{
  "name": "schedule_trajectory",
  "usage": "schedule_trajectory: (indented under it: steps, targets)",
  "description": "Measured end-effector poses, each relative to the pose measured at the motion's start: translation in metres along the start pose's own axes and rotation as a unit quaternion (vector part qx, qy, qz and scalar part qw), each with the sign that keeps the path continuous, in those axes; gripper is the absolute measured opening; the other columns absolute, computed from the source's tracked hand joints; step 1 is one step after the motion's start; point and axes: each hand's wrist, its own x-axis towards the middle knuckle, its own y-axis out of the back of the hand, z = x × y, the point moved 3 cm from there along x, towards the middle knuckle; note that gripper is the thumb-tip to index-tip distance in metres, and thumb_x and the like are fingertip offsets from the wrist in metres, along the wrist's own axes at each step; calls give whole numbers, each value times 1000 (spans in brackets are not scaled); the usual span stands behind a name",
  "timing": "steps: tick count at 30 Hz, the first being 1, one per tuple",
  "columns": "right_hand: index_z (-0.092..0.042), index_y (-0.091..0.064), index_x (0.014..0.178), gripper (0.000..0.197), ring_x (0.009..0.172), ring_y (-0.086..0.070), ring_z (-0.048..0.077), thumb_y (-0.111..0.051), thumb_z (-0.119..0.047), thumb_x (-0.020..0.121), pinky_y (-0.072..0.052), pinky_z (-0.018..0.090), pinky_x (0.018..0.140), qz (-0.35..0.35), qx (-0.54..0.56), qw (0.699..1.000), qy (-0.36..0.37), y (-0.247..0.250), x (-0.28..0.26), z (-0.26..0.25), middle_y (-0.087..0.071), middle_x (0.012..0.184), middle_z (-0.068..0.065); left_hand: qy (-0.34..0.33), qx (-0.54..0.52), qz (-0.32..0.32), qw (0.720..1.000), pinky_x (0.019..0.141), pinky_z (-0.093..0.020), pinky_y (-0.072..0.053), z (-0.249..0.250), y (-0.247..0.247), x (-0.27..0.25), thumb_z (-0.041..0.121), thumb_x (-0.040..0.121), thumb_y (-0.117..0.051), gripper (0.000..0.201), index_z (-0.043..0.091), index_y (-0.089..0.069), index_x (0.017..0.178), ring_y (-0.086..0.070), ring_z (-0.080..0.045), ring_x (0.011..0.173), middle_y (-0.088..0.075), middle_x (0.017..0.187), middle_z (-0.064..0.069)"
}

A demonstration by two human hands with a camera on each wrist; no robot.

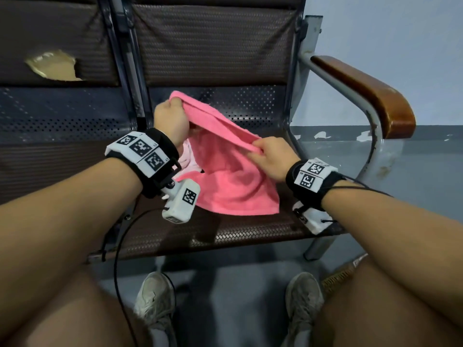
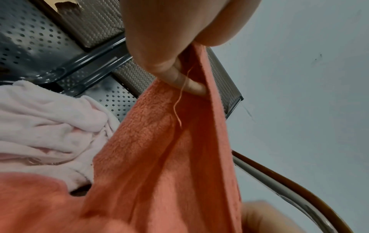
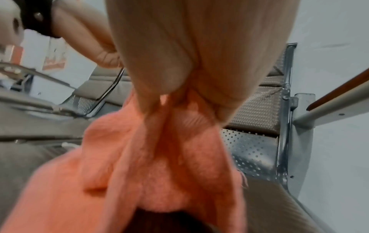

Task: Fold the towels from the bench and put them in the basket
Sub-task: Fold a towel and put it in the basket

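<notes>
Grey-blue wall behind, with a perforated metal counter (image 1: 250, 103) up against it and a wooden armrest (image 1: 363, 93) on the right. Plenty of open seat toward that armrest. I've got the pink towel (image 1: 233, 181) lifted by its top edge: my left hand (image 1: 170, 118) pinches the far corner and my right hand (image 1: 273, 159) grips the near one, fingers (image 2: 191, 85) curled round the hem. Its bottom edge drapes on the seat. A pale pink towel (image 2: 49, 126) lies bunched just beside it on the left.

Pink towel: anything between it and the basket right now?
Cannot tell: no basket shows in any view. The left hand and right hand both grip the pink towel by its upper edge above the bench seat. A pale towel lies beside it.
</notes>
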Motion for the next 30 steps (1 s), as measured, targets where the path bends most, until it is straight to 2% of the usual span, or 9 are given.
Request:
schedule_trajectory:
  steps: [3,5,9,12,15,18,21,26,30]
  targets:
    - [-14,-70,92,20,83,-66,26,-66,-34,90,-47,29,71,-113,-149,982,11,-12,-5,10,-64,83,1,13,-9,-11,1000,53,-29,-56,-3,6,5,18,103,-41,29,6,-56,82,-68,-18,61,-62,75,-8]
    - [-11,-71,100,21,90,-66,27,-64,-28,91,-47,28,74,-148,-180,972,-21,-14,-7,19,-60,88,3,17,1,-16,1000,52,-27,-56,-6,10,8,14,101,-44,24,4,-56,83,-68,-17,57,-62,69,-6]
    - [-18,-69,82,17,78,-63,24,-58,-25,93,-46,27,73,-176,-144,971,-70,-9,-9,33,-63,78,1,30,60,17,998,54,-28,-57,-17,30,20,7,100,-42,12,8,-51,92,-70,-22,69,-62,78,-8]
    - [-16,-67,76,28,66,-61,22,-51,-24,97,-54,34,74,-87,-110,985,-97,6,-4,38,-63,69,2,54,108,-2,993,48,-26,-51,-25,42,27,-3,94,-41,24,5,-63,101,-63,-21,65,-64,86,-12]
    - [-13,-75,93,23,75,-63,30,-54,-21,94,-52,35,76,46,-94,991,-85,26,3,44,-71,83,11,69,120,-45,989,41,-19,-40,-26,44,27,-3,91,-51,31,20,-72,91,-53,-13,51,-63,72,-4]
    - [-18,-76,106,27,88,-66,29,-55,-11,91,-47,29,79,-11,-73,994,-76,24,-3,53,-74,97,10,76,82,-80,990,44,-20,-46,-23,49,24,-5,92,-44,36,14,-74,88,-56,-9,45,-66,67,-4]
    - [-22,-75,111,37,82,-65,21,-46,-5,94,-49,23,71,-74,-38,995,-63,20,-14,59,-73,97,6,96,103,-91,986,55,-22,-56,-26,59,21,-7,91,-39,38,7,-74,92,-66,-14,54,-69,81,-11]
    - [-30,-62,120,54,82,-63,19,-37,7,88,-52,26,65,-30,36,998,-36,44,-14,53,-65,104,0,116,159,-77,977,51,-26,-58,-32,64,19,-4,92,-39,24,-6,-63,92,-68,-19,52,-68,62,-13]
    - [-21,-35,127,56,67,-56,25,-38,9,80,-43,36,61,14,-8,998,-57,55,-10,56,-55,77,5,85,199,-120,969,46,-26,-55,-29,57,20,9,99,-43,26,-2,-59,82,-62,-18,44,-60,65,-18]
